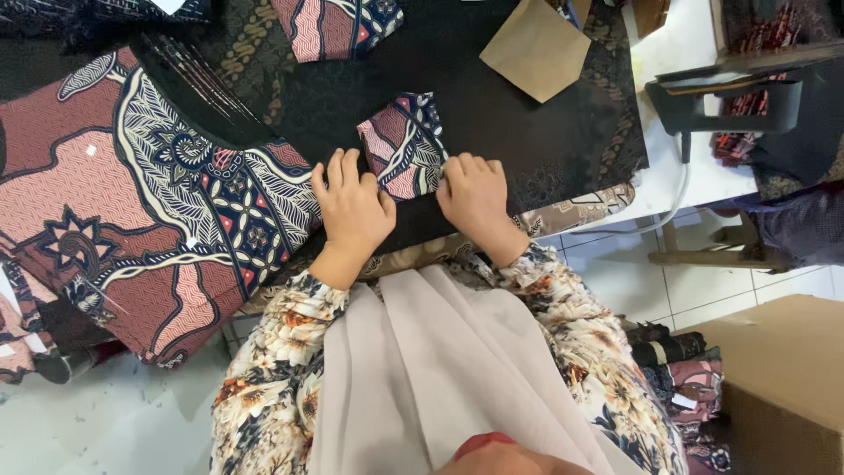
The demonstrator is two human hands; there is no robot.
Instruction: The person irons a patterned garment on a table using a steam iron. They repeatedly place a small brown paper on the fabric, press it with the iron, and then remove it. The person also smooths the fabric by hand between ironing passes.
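Note:
A small folded piece of patterned cloth (406,145), pink, navy and white, lies on black fabric (519,132) spread over the table. My left hand (352,207) rests flat at its lower left edge, fingers together and touching the piece. My right hand (473,195) presses down at its lower right corner, fingers curled on the black fabric. Neither hand lifts the piece; both pin it to the surface. My floral sleeves and a beige scarf fill the lower middle of the view.
A large garment panel (132,211) in the same pink and navy print lies at the left. Another patterned scrap (338,26) and a brown paper piece (536,48) sit at the far edge. A cardboard box (778,378) and stacked cloth (686,378) stand at lower right.

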